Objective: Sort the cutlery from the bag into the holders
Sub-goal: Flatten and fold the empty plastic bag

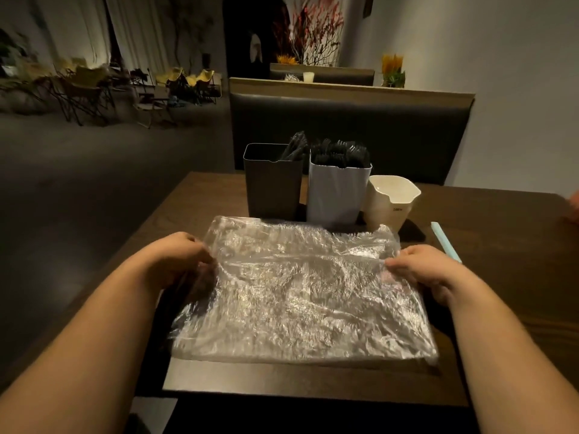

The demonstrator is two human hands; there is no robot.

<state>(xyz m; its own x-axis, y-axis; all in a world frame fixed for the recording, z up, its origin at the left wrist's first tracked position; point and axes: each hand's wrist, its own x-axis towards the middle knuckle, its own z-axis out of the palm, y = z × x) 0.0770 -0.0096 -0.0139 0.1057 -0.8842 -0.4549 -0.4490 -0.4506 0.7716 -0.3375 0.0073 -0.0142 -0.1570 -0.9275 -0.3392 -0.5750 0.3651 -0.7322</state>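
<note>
Now pinching the bag [300, 292] by its side edges with left hand [180, 258] and right hand [426, 270], fingers [404, 261] curled on film, flat near the counter's [517, 245] near edge. Risks dragging against the holders [336, 192] behind, toppling them, if jerked upward.

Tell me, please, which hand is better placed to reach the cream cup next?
Probably the right. The right hand pinches the bag at its right edge, and the cream cup stands just beyond that side. The left hand pinches the opposite edge and would have to cross the whole bag.
</note>
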